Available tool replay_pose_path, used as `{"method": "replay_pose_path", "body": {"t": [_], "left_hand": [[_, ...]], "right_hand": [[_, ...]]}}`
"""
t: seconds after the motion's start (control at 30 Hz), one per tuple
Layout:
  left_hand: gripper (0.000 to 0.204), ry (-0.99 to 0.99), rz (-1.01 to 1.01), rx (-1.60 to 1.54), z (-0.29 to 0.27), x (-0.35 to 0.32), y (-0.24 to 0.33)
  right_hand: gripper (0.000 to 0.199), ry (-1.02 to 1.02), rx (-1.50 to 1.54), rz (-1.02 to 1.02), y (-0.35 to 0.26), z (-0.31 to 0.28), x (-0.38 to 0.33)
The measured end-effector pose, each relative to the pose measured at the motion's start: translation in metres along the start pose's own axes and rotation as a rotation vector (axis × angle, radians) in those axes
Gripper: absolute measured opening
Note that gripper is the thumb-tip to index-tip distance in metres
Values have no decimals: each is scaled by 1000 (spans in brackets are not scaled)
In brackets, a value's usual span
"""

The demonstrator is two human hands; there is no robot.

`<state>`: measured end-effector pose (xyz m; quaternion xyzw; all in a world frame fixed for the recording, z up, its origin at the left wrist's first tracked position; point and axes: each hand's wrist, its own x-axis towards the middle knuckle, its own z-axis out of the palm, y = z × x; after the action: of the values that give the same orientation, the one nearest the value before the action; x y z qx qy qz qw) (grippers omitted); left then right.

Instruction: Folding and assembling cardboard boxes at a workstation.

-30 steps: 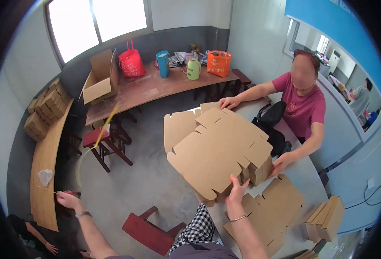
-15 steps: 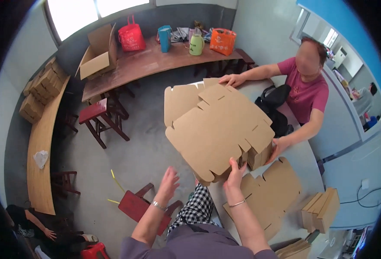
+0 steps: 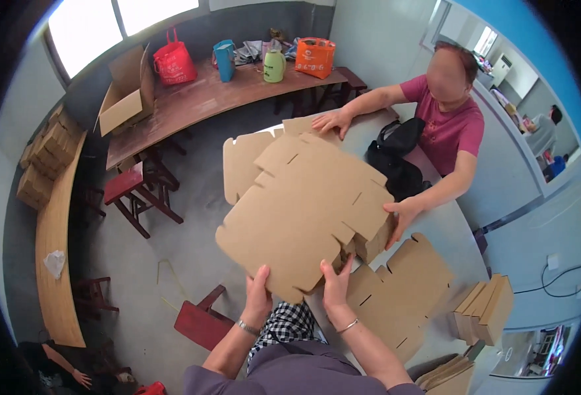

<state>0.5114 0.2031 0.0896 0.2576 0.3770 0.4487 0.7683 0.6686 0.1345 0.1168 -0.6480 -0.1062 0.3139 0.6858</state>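
A stack of flat, die-cut brown cardboard box blanks (image 3: pixel 297 204) lies over the table, its near corner jutting past the edge toward me. My left hand (image 3: pixel 258 296) grips the near left edge of the blanks, thumb on top and fingers hidden underneath. At the near right edge, my right hand (image 3: pixel 336 288) holds the same blanks, thumb up. Across the table, a co-worker's hand (image 3: pixel 404 214) touches the right side of the stack, and the co-worker's other hand (image 3: pixel 332 122) rests on its far end. Another flat cardboard blank (image 3: pixel 406 296) lies on the table to the right.
Folded cardboard boxes (image 3: pixel 481 308) stand on the grey table (image 3: pixel 452 227) at right. A black bag (image 3: pixel 399 158) sits by the co-worker. Red wooden stools (image 3: pixel 201 324) stand on the floor at left. A long brown table (image 3: pixel 205 99) at the back holds bags, a green kettle and an open carton.
My left hand has come from the air onto the near edge of the blanks. The top blank has shifted toward me. My view has turned slightly to the right.
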Motion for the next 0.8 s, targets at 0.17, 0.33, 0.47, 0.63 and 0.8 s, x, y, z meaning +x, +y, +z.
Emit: {"method": "replay_pose_path", "body": {"t": [0.17, 0.33, 0.47, 0.63, 0.8], "left_hand": [[67, -110, -126, -207, -59, -32, -27], [73, -79, -198, -194, -84, -39, -38], [80, -86, -247, -205, -103, -38, -49], [83, -86, -333, -222, -100, -40, -43], [81, -61, -422, -249, -86, -39, -23]], "right_hand": [[105, -132, -162, -74, 23, -9, -22], [111, -176, -204, -85, 33, -9, -24], [111, -193, -223, -126, 38, -8, -24], [115, -140, -469, -217, 29, -4, -36], [116, -118, -522, -332, 35, 0, -42]]}}
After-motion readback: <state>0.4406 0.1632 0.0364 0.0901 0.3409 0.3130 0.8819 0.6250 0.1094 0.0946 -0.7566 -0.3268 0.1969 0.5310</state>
